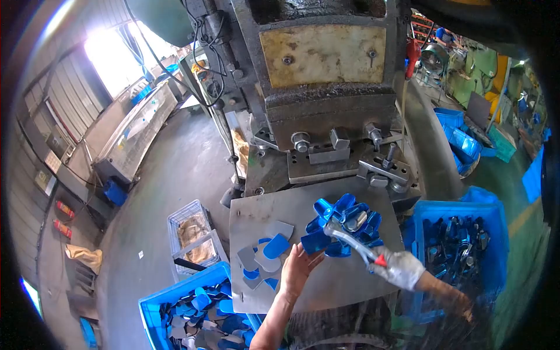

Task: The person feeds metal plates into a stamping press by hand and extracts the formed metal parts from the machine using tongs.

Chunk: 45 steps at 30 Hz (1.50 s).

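My left hand (298, 269), bare, is over the metal plate (332, 289) with its fingers apart, at the lower left edge of a pile of shiny blue bent pieces (344, 224). My right hand (398, 268), in a pale glove, is closed round a metal tool with a red part (359, 248). The tool's far end lies over the pile; whether it grips a piece I cannot tell. Flat blue and grey pieces (268, 256) are spread on the plate left of my left hand.
A large press (324, 55) stands behind the plate, its die (324, 166) below the ram. At the lower left is a blue bin (153, 315) of flat pieces, beside a pale crate (175, 233). Another blue bin (500, 233) with bent pieces stands at right. A person (444, 36) is far behind.
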{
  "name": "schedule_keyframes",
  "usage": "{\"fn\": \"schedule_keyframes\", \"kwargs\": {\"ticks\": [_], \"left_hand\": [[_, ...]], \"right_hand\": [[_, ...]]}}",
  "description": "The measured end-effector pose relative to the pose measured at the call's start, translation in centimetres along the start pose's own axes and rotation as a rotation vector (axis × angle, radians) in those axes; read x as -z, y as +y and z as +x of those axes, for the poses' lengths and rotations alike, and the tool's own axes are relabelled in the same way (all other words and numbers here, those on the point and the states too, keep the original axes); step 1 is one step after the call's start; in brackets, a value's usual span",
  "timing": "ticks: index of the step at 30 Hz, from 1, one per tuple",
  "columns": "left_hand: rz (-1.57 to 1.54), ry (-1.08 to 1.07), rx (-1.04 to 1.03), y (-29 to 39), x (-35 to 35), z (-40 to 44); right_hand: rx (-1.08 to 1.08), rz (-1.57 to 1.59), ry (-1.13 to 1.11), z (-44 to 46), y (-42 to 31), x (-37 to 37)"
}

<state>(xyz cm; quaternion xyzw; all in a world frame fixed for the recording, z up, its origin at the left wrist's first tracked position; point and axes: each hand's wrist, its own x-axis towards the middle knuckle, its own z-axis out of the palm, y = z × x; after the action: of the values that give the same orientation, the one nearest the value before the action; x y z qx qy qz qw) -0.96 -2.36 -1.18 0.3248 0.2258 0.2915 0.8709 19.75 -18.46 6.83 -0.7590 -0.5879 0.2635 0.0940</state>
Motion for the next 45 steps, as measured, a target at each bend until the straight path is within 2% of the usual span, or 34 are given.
{"fn": "schedule_keyframes", "kwargs": {"ticks": [4,6,8,9,11,12,13,14,15,17,20,29,30,31,36,40,42,44,45], "left_hand": [[-0.006,0.022,-0.056,-0.3,0.1,-0.1],[0.013,0.046,-0.131,0.5,0.2,-0.6],[0.609,0.217,-0.385,2.4,0.1,-1.0],[0.902,0.305,-0.514,3.2,0.2,-1.2],[1.636,0.429,-0.729,3.7,2.8,-0.2],[1.85,0.477,-0.745,3.7,3.3,0.0],[1.895,0.44,-0.707,3.4,3.9,0.1],[1.94,0.406,-0.67,3.3,4.5,0.2],[1.985,0.374,-0.633,3.2,5.0,0.2],[1.928,0.375,-0.678,3.3,5.3,0.4],[1.878,0.389,-0.696,3.3,4.9,0.1],[1.857,0.408,-0.677,3.2,4.5,-0.1],[1.852,0.406,-0.673,3.3,4.4,-0.1],[1.848,0.404,-0.67,3.3,4.4,-0.1],[1.856,0.395,-0.667,3.2,4.8,0.1],[1.863,0.394,-0.68,3.3,4.5,-0.1],[1.842,0.386,-0.674,3.7,4.6,-0.3],[1.804,0.351,-0.692,3.8,4.9,-0.1],[1.798,0.339,-0.691,3.9,5.1,0.0]], "right_hand": [[0.113,-0.182,-0.051,-0.6,-0.9,-0.7],[0.086,-0.164,0.004,0.1,-0.7,0.5],[0.038,-0.206,0.09,1.2,-0.6,2.5],[0.094,-0.222,0.239,2.5,0.2,3.0],[0.107,-0.242,0.353,5.5,1.3,4.9],[0.1,-0.243,0.394,7.9,2.5,5.2],[-0.016,-0.229,0.327,9.1,1.9,6.4],[0.026,-0.15,0.352,11.3,2.7,6.7],[-0.026,-0.093,0.32,13.2,3.2,6.8],[0.064,-0.109,0.416,14.9,3.1,7.5],[-0.048,-0.093,0.313,16.4,2.6,8.3],[-0.032,-0.135,0.295,18.8,5.1,9.1],[-0.076,-0.054,0.263,18.1,4.5,9.8],[-0.007,-0.122,0.315,18.9,5.8,9.5],[-0.09,-0.102,0.258,17.7,4.0,11.1],[0.052,-0.229,0.395,18.7,5.3,10.3],[-0.127,0.556,0.097,20.8,7.7,8.6],[-0.077,0.931,0.007,18.4,8.6,7.6],[0.051,0.904,0.067,15.7,6.5,7.3]]}}
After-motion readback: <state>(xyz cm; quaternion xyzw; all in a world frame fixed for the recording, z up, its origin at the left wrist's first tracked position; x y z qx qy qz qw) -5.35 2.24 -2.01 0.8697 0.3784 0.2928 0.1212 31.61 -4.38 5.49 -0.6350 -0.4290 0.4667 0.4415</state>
